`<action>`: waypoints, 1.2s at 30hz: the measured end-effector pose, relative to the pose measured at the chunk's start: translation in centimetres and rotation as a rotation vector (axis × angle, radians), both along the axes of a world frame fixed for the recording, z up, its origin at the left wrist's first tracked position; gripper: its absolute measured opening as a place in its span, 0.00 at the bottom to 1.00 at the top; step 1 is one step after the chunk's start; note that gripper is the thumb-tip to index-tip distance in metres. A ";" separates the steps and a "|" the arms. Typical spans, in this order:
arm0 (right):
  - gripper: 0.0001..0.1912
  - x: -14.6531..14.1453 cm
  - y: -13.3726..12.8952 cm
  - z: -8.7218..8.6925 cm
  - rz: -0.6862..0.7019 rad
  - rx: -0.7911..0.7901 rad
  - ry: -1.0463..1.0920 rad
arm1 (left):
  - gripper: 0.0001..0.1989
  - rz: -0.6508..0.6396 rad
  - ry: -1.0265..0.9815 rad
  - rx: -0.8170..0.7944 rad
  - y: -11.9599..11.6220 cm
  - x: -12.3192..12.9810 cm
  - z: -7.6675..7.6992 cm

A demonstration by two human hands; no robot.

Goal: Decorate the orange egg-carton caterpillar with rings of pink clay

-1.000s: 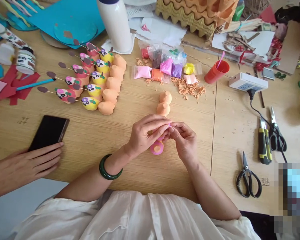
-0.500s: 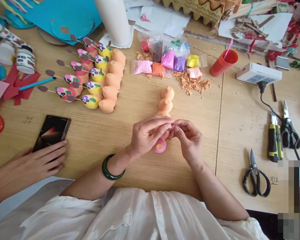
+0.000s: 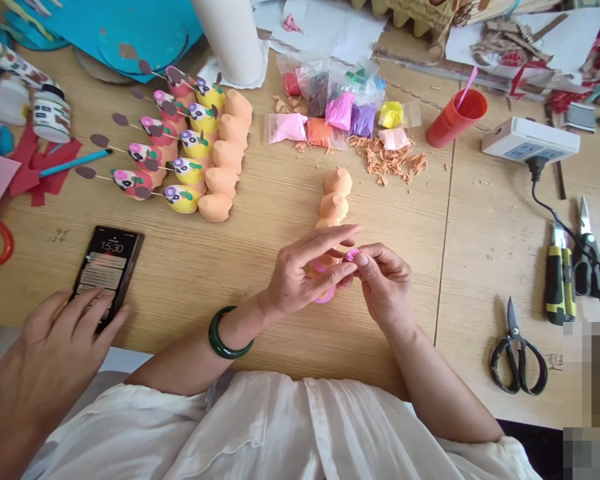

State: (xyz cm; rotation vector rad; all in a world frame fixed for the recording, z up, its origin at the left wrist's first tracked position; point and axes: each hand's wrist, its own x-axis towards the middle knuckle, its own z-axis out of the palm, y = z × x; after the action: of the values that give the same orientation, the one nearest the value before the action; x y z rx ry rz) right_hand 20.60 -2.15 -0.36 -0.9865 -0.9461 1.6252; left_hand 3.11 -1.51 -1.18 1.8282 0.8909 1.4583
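A small piece of pink clay (image 3: 351, 255) is pinched in my right hand (image 3: 387, 287), between thumb and forefinger. My left hand (image 3: 300, 273), with a green bangle on its wrist, has its fingers apart, its thumb tip close to the clay. Beneath my hands lies a strip of orange egg-carton cups (image 3: 334, 208); its near cups bear pink rings (image 3: 325, 295) and are partly hidden by my left hand.
Painted cups in red, yellow and orange (image 3: 195, 143) stand at left. Clay packets (image 3: 337, 110), orange scraps (image 3: 395, 160) and a red cup (image 3: 456, 118) lie beyond. Scissors (image 3: 517, 353) are at right. Another person's hand (image 3: 55, 347) touches a phone (image 3: 111, 260).
My left hand's fingers have spread, and the pink piece now shows in my right fingertips. The other person's hand has moved onto the phone, whose screen has lit up. The view has shifted slightly.
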 end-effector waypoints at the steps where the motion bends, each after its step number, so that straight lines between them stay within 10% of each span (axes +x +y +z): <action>1: 0.16 0.0 0.0 0.1 -0.002 0.002 -0.005 | 0.34 0.008 -0.003 -0.002 0.0 0.0 0.1; 10: 0.17 0.2 0.0 0.3 0.074 0.000 -0.024 | 0.14 0.062 0.036 -0.051 -0.1 0.0 0.1; 16: 0.20 -0.1 0.1 0.5 0.030 -0.119 -0.001 | 0.27 -0.015 -0.002 -0.097 -0.1 -0.1 0.0; 36: 0.25 -0.2 0.0 0.4 0.180 -0.147 0.021 | 0.22 0.042 -0.032 -0.073 -0.1 -0.1 -1.1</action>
State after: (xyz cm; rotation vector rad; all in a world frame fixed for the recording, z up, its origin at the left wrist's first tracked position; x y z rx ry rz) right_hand 20.37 -2.16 0.05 -1.0046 -0.9339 1.8745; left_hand 3.06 -1.58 -2.26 1.7378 0.9591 1.4577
